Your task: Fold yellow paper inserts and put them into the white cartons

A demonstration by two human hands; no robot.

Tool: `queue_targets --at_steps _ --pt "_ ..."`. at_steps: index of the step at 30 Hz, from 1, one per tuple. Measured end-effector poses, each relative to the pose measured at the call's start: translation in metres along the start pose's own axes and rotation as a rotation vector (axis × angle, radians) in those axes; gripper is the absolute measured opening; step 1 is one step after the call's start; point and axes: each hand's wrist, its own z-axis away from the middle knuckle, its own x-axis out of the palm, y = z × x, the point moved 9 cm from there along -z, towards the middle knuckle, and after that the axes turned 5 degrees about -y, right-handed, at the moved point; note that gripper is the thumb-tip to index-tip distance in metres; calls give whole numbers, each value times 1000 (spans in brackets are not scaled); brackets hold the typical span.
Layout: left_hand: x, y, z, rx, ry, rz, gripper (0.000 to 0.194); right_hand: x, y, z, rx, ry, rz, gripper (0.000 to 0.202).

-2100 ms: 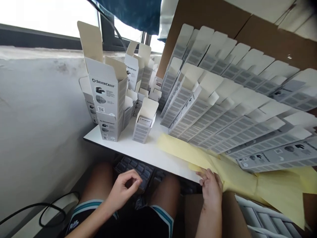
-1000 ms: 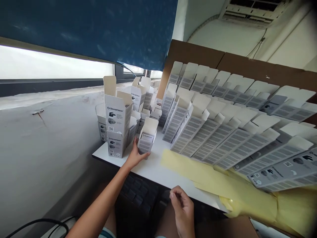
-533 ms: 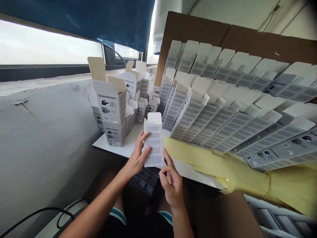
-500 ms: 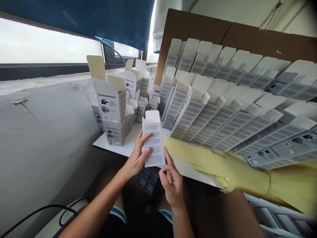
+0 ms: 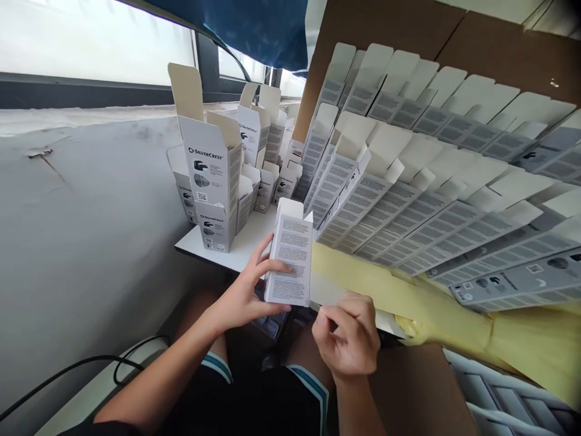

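Note:
A small printed carton (image 5: 290, 260) with its top flap raised stands upright in my left hand (image 5: 252, 284), whose fingers lie over its printed face and whose thumb is at its bottom edge. To the right of the carton's lower corner, my right hand (image 5: 347, 333) is closed in a pinch, apart from the carton. Whatever its fingertips hold, if anything, is too small to make out. Open SilverCrest cartons (image 5: 211, 175) stand stacked at the left of the white table (image 5: 218, 257), with smaller ones behind them.
Rows of open cartons (image 5: 376, 206) fill the right side before a brown cardboard sheet (image 5: 390, 24). Yellow wrapping (image 5: 363, 272) lies along the front. At lower right is a box with white dividers (image 5: 499, 387). A wall (image 5: 91, 212) borders the left, with a black cable (image 5: 82, 366) below.
The view has shifted. My left hand has changed its hold, with the carton turned slightly. My right hand has moved away from the carton to the right, its fingers now drawn together.

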Motion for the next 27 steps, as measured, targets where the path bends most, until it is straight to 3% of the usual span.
queue_targets --at_steps 4,7,14,27 --pt "-3 1 2 -7 36 41 51 13 -18 -14 -274 -156 110 26" --pt "-5 3 3 -5 43 40 51 21 -26 -19 -367 -202 138 24" --pt "-9 5 5 -11 46 25 53 26 -37 -21 -444 -204 117 24" --pt "-9 1 6 -26 35 59 52 43 -33 -5 -471 -288 69 20"
